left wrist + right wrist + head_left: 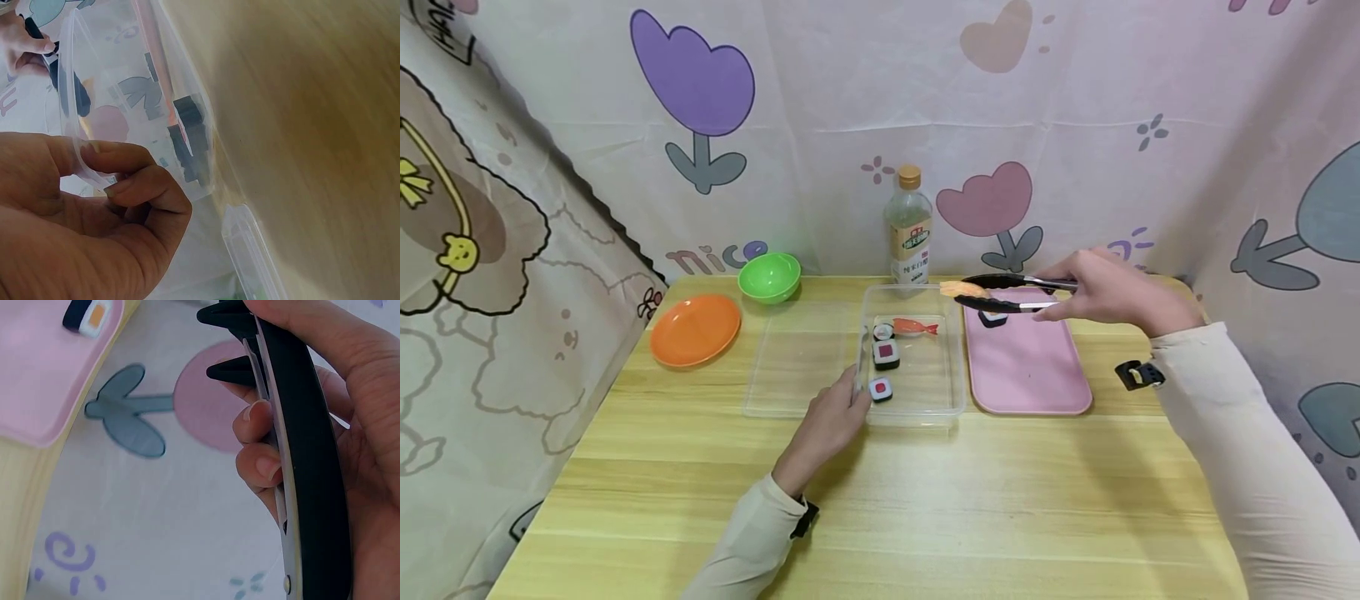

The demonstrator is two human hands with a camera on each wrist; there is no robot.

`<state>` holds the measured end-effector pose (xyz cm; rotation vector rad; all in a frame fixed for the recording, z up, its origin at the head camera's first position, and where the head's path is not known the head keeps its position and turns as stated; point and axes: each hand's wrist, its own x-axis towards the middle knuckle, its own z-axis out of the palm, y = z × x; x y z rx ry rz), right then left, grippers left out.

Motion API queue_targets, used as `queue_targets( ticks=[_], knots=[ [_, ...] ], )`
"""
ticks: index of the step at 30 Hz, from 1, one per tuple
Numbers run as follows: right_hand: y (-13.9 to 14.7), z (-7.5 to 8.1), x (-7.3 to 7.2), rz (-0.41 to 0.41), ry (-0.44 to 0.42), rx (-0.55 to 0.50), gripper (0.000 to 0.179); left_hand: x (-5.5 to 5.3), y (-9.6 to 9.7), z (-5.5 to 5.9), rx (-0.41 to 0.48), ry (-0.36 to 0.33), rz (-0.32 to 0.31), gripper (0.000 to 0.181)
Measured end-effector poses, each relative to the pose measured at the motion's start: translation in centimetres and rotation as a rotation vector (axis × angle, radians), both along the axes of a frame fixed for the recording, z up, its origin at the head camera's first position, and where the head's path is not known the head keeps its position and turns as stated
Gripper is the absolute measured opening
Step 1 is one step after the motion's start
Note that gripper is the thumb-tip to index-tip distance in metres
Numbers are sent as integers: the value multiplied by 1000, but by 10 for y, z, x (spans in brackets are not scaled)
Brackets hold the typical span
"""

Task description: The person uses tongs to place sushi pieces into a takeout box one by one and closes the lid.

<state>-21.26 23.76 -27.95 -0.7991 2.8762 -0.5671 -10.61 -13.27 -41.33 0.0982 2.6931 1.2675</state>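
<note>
At the box, left hand pinches rim, right hand grips tongs — four sushi inside, orange piece held, one roll left far on tray.

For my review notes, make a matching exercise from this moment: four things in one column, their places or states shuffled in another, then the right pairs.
Things
1. black-and-silver tongs
2. clear rectangular plastic box
3. pink rectangular tray
4. glossy orange round plate

Places or states
A. on the table, directly right of the clear box, under a black-and-white sushi roll
B. gripped by the right hand, with an orange piece between the tips
C. near the table's left edge, untouched
D. rim pinched by the left hand

Pairs: 1-B, 2-D, 3-A, 4-C
</note>
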Motion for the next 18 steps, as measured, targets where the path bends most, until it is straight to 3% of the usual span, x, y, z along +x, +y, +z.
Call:
queue_targets(
  ticks=[9,18],
  knots=[
    [-32,-6,3,126,24,11,56,0,1,2,-2,2,0,36],
    [-57,-13,6,199,-17,61,56,0,2,3,4,-2,0,37]
  ],
)
